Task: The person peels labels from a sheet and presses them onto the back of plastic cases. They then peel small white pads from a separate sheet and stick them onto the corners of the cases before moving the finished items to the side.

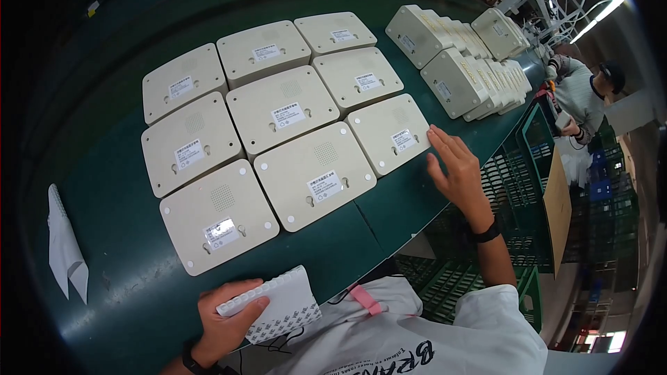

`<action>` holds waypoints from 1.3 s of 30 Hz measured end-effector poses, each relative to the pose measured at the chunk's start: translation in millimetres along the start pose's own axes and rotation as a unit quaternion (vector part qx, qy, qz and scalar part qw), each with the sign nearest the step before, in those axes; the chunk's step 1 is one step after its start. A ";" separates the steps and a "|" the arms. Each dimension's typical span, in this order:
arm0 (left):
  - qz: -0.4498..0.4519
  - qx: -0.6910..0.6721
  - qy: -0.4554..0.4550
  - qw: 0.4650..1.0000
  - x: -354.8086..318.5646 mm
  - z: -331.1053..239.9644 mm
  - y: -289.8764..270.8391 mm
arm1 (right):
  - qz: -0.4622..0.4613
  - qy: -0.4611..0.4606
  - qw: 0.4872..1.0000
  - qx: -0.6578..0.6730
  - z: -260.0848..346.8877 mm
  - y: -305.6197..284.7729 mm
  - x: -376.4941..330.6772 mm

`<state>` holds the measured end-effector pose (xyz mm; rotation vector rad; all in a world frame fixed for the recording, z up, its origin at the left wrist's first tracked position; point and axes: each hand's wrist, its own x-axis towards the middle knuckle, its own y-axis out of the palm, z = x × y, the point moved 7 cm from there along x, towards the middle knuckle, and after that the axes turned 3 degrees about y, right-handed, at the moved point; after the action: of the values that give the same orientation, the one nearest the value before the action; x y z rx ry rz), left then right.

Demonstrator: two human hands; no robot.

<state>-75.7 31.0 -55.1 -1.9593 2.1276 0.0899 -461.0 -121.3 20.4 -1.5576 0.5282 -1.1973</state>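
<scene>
Several flat cream plastic boxes lie face down in rows on a dark green table, each with a white label. My right hand rests open with spread fingers on the table, just right of the nearest-right box and touching its edge. My left hand is near the table's front edge and grips a white sheet of small stickers. The closest box lies just above that hand.
Cream boxes stand on edge in two rows at the back right. A folded white cloth lies at the left. Green plastic crates sit beyond the table's right edge, where another person stands.
</scene>
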 end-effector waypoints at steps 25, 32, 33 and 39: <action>0.037 -0.050 0.070 0.996 -1.2 -1.5 0.3 | 0.124 -0.034 0.895 0.426 182.1 3.2 -17.5; 0.025 -0.059 0.038 0.997 1.7 -1.1 0.3 | 0.111 -0.042 0.890 0.441 206.8 32.3 -20.3; 0.025 -0.065 0.022 0.997 4.3 -0.5 1.5 | 0.044 -0.106 0.919 0.378 210.6 23.7 -20.4; -0.001 -0.046 0.039 0.998 2.3 3.8 -3.0 | -0.046 -0.106 0.938 0.326 160.2 1.0 7.3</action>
<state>-72.3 29.2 -58.8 -2.0476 2.2075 0.1144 -316.1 -53.3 31.3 -1.1177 -0.0927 -1.1035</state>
